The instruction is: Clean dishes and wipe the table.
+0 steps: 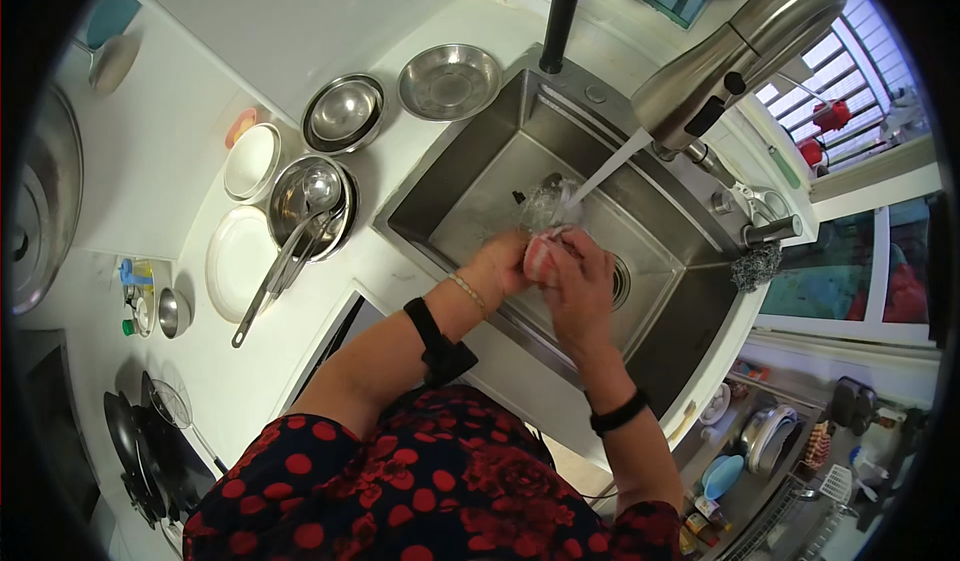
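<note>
Both my hands are low over the stainless steel sink (480, 186). My left hand (504, 262) and my right hand (579, 279) together grip a red-and-white cloth (541, 259), which is bunched between the fingers. Water pours from the steel faucet (686, 92) just beyond the cloth and splashes on the sink floor. A small dark piece (518, 197) lies in the sink near the splash. Part of the drain (621, 283) shows beside my right hand. Whether something is inside the cloth cannot be seen.
Left of the sink stand a steel plate (450, 82), nested steel bowls (343, 113), white bowls (251, 162), a steel bowl with a ladle (321, 189) and a white plate (238, 261). A steel wool scourer (756, 267) hangs at the sink's right edge. The faucet reaches over the sink.
</note>
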`<state>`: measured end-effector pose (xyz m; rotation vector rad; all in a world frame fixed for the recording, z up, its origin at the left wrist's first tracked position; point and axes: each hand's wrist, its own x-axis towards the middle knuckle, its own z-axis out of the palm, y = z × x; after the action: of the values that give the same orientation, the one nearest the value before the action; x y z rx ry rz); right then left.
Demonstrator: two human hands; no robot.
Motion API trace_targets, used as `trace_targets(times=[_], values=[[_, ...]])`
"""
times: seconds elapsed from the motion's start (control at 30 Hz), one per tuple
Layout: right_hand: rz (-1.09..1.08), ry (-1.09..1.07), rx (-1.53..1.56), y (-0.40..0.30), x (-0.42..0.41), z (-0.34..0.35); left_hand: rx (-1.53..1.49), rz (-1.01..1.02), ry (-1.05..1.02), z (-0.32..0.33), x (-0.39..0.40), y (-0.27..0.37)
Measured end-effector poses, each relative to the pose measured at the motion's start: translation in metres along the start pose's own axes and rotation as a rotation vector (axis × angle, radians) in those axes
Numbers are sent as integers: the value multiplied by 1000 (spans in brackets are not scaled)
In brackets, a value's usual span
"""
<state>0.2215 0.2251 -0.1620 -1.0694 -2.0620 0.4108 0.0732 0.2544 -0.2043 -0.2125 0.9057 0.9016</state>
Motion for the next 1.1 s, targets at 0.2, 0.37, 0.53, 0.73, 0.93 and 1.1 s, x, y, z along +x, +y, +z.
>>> trace_targets(times=[0.2, 0.37, 0.53, 0.73, 0.93, 1.1], values=[[121, 70, -76, 15, 60, -18, 198, -39, -103, -17, -8, 3], [427, -220, 537, 63, 77, -25, 508, -21, -237, -12, -27, 29], [824, -189, 1121, 62, 49, -10, 401, 12, -228, -15, -7, 20], [866, -48, 1115, 56, 14, -6, 250, -10, -266, -24, 14, 21], [480, -109, 199, 62, 15, -24, 642, 331, 83, 4, -5, 30], [623, -278, 70, 56, 17, -37, 808, 498, 140, 4, -15, 30]])
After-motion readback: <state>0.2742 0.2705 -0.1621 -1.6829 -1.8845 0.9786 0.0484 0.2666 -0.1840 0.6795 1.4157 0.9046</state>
